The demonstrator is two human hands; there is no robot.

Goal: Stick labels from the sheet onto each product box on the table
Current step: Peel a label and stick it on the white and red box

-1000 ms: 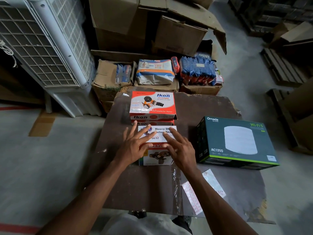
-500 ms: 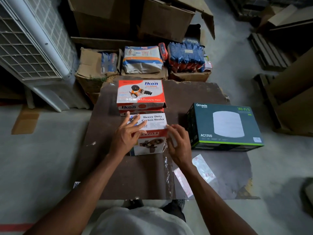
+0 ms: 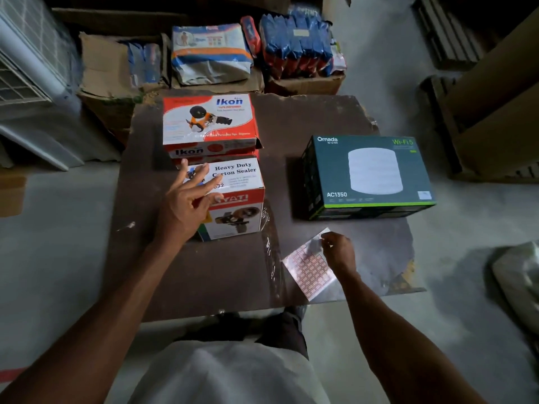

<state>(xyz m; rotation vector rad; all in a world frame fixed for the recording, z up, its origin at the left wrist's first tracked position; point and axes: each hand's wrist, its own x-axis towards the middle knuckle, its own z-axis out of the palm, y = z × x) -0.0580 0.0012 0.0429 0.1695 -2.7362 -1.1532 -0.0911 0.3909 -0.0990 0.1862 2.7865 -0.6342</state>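
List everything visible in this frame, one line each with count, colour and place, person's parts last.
Table: 1, dark brown, centre.
Ikon boxes: 2 stacked, red and white, far left of table.
Carton sealer box: 1, white and red, in front of the Ikon boxes.
Omada box: 1, dark green, right side of table.
Label sheet: 1, white with red-outlined labels, near edge of table.
Cardboard cartons: several, brown, on the floor beyond the table.
Packaged goods: several, blue, white and orange, on those cartons.
Air cooler: 1, white, far left.
Left hand: fingers spread on the carton sealer box.
Right hand: pinching the label sheet's far corner.
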